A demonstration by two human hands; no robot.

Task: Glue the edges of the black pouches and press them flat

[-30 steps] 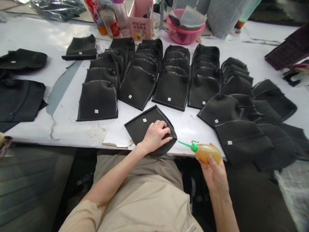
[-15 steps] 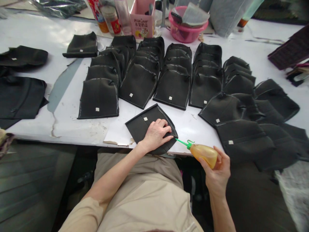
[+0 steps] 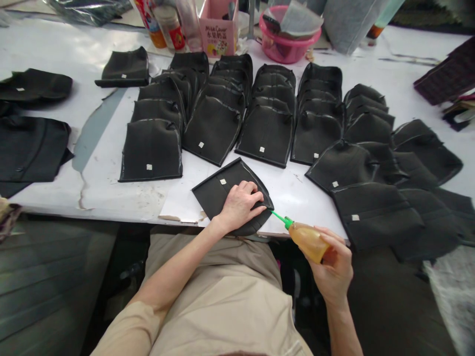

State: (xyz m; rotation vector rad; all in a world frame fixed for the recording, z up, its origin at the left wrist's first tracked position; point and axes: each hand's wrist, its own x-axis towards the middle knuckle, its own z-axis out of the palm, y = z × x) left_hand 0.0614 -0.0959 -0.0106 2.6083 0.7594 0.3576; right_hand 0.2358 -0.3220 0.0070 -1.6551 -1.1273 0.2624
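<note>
My left hand (image 3: 243, 205) rests on a flat black leather-like piece (image 3: 213, 193) at the table's front edge. Its fingers are curled and its thumb presses at the piece's right-hand edge. A small white square sticker (image 3: 223, 182) shows on that piece. In my right hand (image 3: 332, 264) is a squeeze bottle (image 3: 307, 241) of amber liquid, probably glue, gripped around its body. The bottle tilts so that its thin green nozzle (image 3: 278, 216) meets the piece's right corner, close to my left thumb. My left hand covers part of the piece.
Overlapping rows of similar black pieces (image 3: 265, 131) lie across the white table (image 3: 144, 200), with more to the right (image 3: 378, 212) and left (image 3: 31, 148). Toward the back stand a pink box (image 3: 218, 34), a pink basin (image 3: 289, 47) and jars (image 3: 172, 32).
My right hand has rolled the bottle and shifted it slightly left and down; the nozzle still points at the piece's corner. My left hand and the piece have hardly moved.
</note>
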